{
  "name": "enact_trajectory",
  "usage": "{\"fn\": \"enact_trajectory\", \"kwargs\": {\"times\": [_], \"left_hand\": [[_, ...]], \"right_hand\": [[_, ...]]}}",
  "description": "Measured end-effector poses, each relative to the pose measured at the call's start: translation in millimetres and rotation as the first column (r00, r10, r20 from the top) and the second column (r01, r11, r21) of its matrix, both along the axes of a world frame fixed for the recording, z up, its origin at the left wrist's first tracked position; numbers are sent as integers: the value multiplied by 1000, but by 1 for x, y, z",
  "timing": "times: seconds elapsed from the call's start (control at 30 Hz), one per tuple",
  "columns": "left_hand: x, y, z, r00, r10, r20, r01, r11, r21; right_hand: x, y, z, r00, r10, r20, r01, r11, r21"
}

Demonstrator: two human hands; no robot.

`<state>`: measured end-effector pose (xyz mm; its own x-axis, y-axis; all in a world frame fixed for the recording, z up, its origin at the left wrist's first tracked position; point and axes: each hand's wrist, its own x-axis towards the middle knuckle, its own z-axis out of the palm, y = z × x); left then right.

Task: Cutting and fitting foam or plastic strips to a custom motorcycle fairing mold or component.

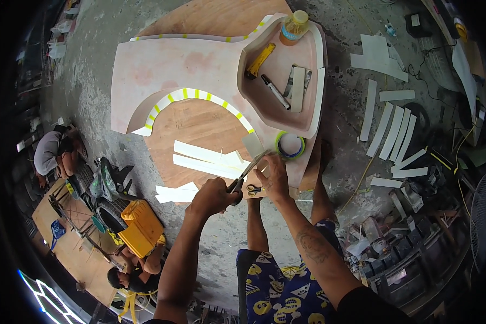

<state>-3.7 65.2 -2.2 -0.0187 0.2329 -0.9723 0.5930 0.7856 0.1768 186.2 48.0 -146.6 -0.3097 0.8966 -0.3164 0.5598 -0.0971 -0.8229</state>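
Note:
My left hand [213, 196] grips the black handles of a pair of scissors [246, 174], whose blades slant up to the right. Close to the blade tips is my right hand [276, 177], its fingers bent together; what they hold is too small to make out. A second, smaller pair of scissors [253, 190] with dark handles lies between my hands. Long white strips [199, 159] rest on the wooden board [172, 127] beyond my left hand. A roll of green tape [290, 144] sits just past my right hand, and a small grey piece [252, 144] lies left of it.
A large pale moulded panel [199, 59] has yellow tape marks along its curved edge. Its recess holds a yellow-handled cutter [260, 60], a marker [276, 92] and a bottle [294, 28]. White strips [388, 129] lie on the floor at right. Two people are at left, near a yellow container [141, 228].

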Motion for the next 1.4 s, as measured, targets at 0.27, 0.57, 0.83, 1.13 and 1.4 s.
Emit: {"fn": "enact_trajectory", "kwargs": {"times": [0.27,0.57,0.83,1.13,1.4], "left_hand": [[-14,-7,-8,1000,20,14,-20,1000,-23],[-18,-7,-14,998,40,51,-39,999,-24],[-20,-12,-19,997,60,50,-62,997,51],[-22,-7,-17,999,-29,34,28,999,30],[-19,-9,-16,999,25,26,-25,1000,11]], "right_hand": [[-6,3,11,999,-12,46,14,999,-40],[-3,2,1,997,17,79,-16,1000,-18],[-5,4,2,999,1,50,-1,1000,6],[-3,1,-1,998,25,51,-27,999,31],[-4,1,1,998,23,61,-25,999,23]]}}
